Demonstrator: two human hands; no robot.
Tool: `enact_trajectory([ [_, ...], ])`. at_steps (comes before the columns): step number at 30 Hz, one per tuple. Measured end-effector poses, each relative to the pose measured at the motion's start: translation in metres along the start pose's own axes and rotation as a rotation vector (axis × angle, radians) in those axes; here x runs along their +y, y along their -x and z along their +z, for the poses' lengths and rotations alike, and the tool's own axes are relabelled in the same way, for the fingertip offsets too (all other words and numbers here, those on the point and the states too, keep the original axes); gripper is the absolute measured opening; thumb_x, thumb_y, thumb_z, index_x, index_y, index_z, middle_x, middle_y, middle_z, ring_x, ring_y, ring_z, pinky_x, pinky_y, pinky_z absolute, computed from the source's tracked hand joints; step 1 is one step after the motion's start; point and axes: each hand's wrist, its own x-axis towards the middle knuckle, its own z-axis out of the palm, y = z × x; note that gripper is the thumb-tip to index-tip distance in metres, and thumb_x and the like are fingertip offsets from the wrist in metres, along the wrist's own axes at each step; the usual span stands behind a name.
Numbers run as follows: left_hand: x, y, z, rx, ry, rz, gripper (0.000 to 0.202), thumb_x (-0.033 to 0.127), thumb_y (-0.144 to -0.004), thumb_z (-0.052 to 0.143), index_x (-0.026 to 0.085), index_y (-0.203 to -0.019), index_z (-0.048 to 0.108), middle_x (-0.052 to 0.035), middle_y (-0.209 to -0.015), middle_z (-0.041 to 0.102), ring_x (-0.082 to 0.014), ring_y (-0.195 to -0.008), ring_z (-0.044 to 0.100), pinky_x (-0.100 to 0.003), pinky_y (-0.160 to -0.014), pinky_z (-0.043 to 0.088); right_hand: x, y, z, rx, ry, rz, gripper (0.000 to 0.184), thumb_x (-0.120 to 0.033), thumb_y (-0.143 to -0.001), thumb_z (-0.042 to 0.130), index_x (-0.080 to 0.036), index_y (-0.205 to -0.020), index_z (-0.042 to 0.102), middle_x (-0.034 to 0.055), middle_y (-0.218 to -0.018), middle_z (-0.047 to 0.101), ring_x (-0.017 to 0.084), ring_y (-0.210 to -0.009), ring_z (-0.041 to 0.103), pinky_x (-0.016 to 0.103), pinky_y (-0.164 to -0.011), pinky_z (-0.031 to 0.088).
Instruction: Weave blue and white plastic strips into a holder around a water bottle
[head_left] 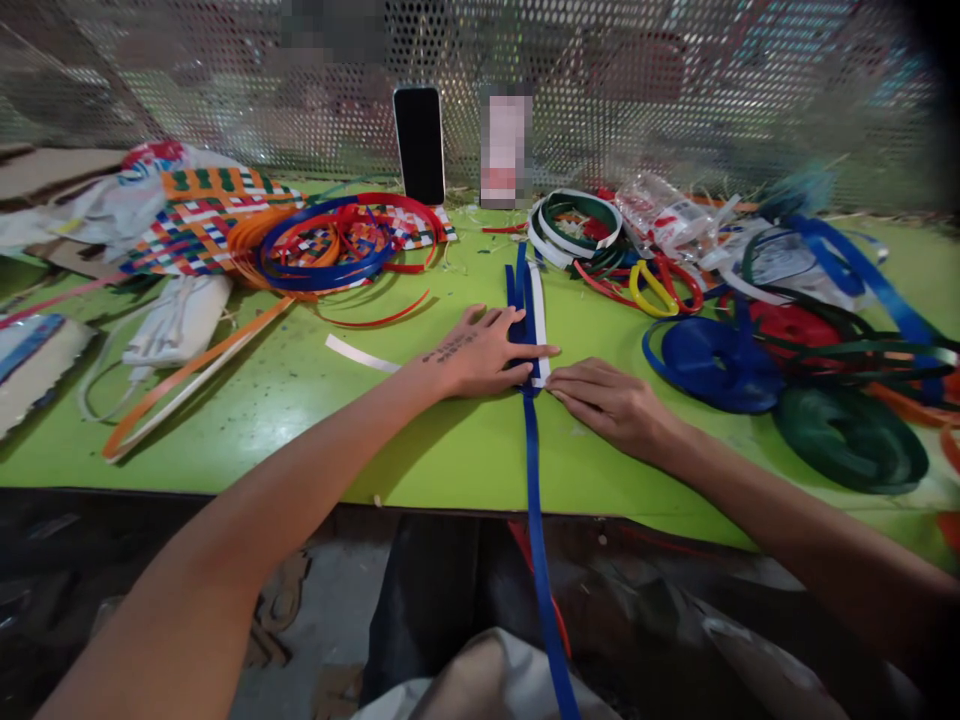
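Note:
Several blue strips (532,440) and a white strip (539,300) lie side by side near the middle of the green table. One blue strip runs down over the front edge towards my lap. My left hand (487,352) rests across the strips with its fingers spread, pressing on them. To their right, my right hand (606,398) has its fingers pinched together at the lower end of the white strip. Another white strip (364,353) sticks out from behind my left forearm.
Coils of blue and orange strip (326,270) lie on the left beside a woven multicoloured piece (195,225) and a power strip (178,320). Yellow-handled scissors (651,290), a blue roll (716,362) and a green roll (847,438) lie right. A phone (420,145) leans against the mesh.

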Motion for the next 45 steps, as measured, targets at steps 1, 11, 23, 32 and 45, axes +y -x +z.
enact_trajectory([
  [1, 0.000, 0.000, -0.001, -0.003, -0.003, 0.000, 0.050, 0.053, -0.114, 0.043, 0.053, -0.163, 0.053, -0.0070, -0.179, 0.037, -0.0417, -0.163, 0.035, -0.065, -0.129, 0.023, 0.000, -0.001, 0.000, -0.003, 0.004, -0.009, 0.028, -0.016, -0.110, 0.060, -0.021, -0.124, 0.083, 0.0108, -0.120, 0.084, 0.026, -0.108, 0.079, 0.045, -0.099, 0.067],
  [11, 0.000, 0.000, 0.000, -0.002, -0.017, 0.006, 0.050, 0.053, -0.115, 0.043, 0.053, -0.163, 0.053, -0.0084, -0.178, 0.038, -0.0409, -0.162, 0.035, -0.064, -0.128, 0.024, -0.002, -0.001, -0.002, -0.015, -0.002, 0.017, 0.028, -0.017, -0.111, 0.059, -0.021, -0.123, 0.083, 0.0115, -0.120, 0.084, 0.027, -0.109, 0.079, 0.046, -0.099, 0.067],
  [23, -0.001, 0.000, 0.001, 0.007, -0.024, 0.010, 0.050, 0.054, -0.114, 0.043, 0.054, -0.163, 0.052, -0.0079, -0.179, 0.037, -0.0412, -0.162, 0.036, -0.065, -0.129, 0.023, 0.002, 0.002, 0.001, -0.019, 0.048, -0.039, 0.027, -0.014, -0.111, 0.059, -0.019, -0.128, 0.080, 0.0128, -0.122, 0.083, 0.027, -0.110, 0.079, 0.046, -0.097, 0.067],
  [32, 0.000, -0.001, 0.000, 0.000, -0.022, 0.006, 0.050, 0.053, -0.114, 0.043, 0.054, -0.163, 0.052, -0.0065, -0.179, 0.037, -0.0413, -0.162, 0.036, -0.065, -0.129, 0.023, 0.009, 0.002, -0.006, -0.125, 0.128, -0.165, 0.036, -0.013, -0.111, 0.055, -0.017, -0.142, 0.074, 0.0161, -0.131, 0.080, 0.030, -0.120, 0.077, 0.050, -0.102, 0.067],
  [45, 0.002, 0.002, -0.003, -0.006, -0.011, -0.009, 0.050, 0.051, -0.115, 0.043, 0.053, -0.163, 0.054, -0.0048, -0.180, 0.037, -0.0399, -0.162, 0.035, -0.064, -0.131, 0.021, 0.005, -0.002, -0.004, -0.109, 0.124, -0.126, 0.032, -0.017, -0.113, 0.052, -0.018, -0.136, 0.075, 0.0152, -0.126, 0.078, 0.029, -0.110, 0.075, 0.047, -0.096, 0.065],
])
